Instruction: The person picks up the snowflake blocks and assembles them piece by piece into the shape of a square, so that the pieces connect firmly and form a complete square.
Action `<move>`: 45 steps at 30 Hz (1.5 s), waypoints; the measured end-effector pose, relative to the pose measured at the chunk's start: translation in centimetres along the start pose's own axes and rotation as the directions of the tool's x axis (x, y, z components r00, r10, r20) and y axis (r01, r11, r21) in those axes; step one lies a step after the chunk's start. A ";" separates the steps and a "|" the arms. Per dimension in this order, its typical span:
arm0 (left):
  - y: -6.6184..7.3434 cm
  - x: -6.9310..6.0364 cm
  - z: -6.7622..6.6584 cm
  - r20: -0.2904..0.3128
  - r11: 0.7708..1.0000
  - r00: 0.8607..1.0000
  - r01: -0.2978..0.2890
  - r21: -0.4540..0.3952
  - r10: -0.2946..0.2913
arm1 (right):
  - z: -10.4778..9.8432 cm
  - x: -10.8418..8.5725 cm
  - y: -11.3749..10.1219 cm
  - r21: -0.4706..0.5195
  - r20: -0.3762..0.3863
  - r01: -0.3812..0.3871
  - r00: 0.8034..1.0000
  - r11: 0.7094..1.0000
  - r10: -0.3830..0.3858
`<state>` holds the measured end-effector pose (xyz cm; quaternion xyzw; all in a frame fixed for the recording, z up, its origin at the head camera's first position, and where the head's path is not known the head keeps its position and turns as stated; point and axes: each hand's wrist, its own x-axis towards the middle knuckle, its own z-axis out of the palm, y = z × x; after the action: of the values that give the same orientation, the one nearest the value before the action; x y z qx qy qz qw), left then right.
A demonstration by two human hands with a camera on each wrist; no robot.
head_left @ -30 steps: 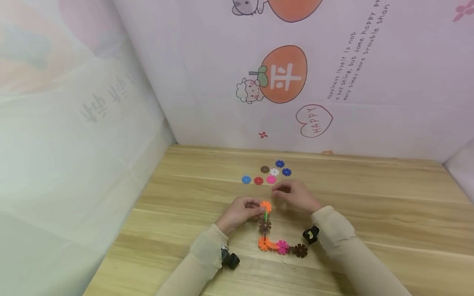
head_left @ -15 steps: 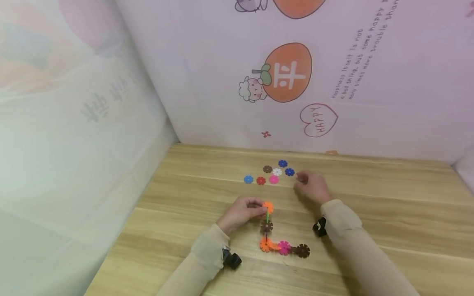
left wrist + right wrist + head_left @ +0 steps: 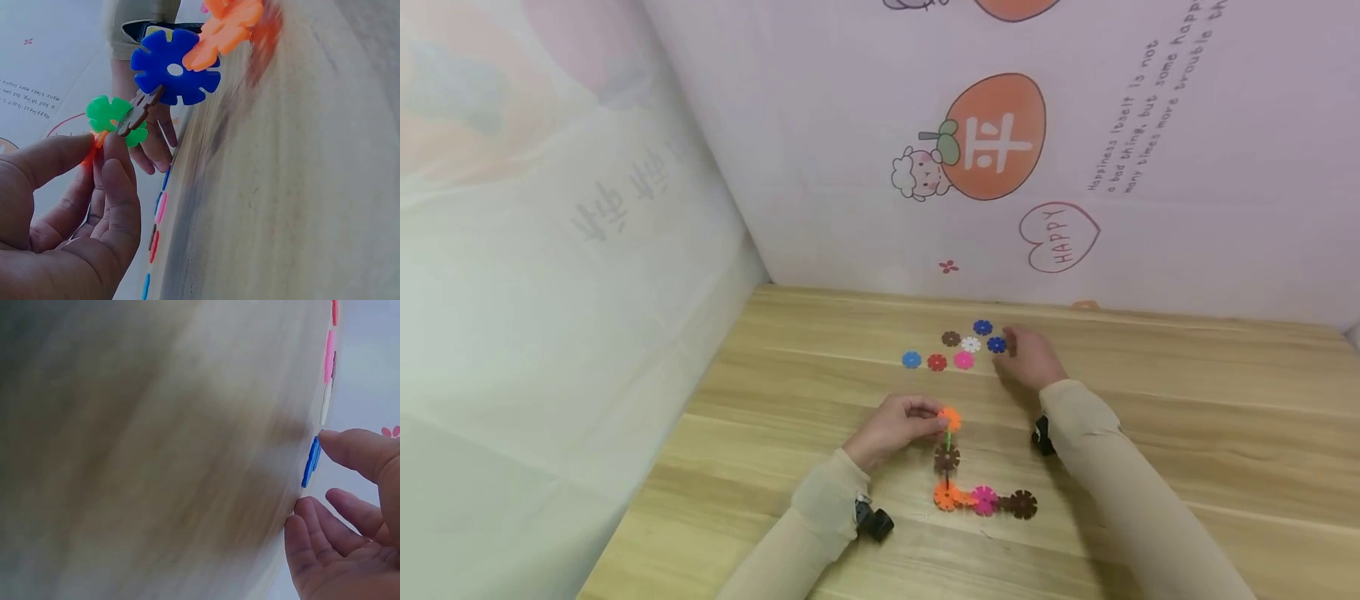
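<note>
My left hand (image 3: 895, 429) pinches an orange snowflake disc (image 3: 952, 419) at the far end of an L-shaped chain of slotted discs. Below it the chain has a green disc (image 3: 100, 111), a brown disc (image 3: 947, 457) and a blue disc (image 3: 150, 75). Its corner is an orange disc (image 3: 947, 497); from there it runs right through a pink disc (image 3: 984, 500) to a dark brown disc (image 3: 1023, 504). My right hand (image 3: 1033, 358) is beside a dark blue disc (image 3: 996, 345). In the right wrist view, thumb and fingers are spread apart, holding nothing.
Loose discs lie flat near the back of the wooden table (image 3: 1187, 417): light blue (image 3: 912, 360), red (image 3: 937, 362), pink (image 3: 964, 360), brown (image 3: 951, 339), white (image 3: 971, 344) and another dark blue (image 3: 982, 327). A printed cloth wall (image 3: 850, 233) stands behind them.
My right hand has moved away to the right from near the pink loose disc, then forward to the dark blue disc. The left hand keeps its pinch on the orange disc.
</note>
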<state>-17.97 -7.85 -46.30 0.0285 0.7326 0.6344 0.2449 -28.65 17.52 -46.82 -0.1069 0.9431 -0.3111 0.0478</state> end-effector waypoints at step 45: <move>-0.1 0.3 0.3 0.028 1.000 1.000 -0.002 -0.010 0.003 | -0.2 -8.9 -0.2 0.190 0.108 0.058 0.991 0.980 -0.080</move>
<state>-18.09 -7.55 -46.54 0.0370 0.7258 0.6380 0.2545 -19.99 19.48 -46.33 -0.1525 0.9012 -0.3929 0.1012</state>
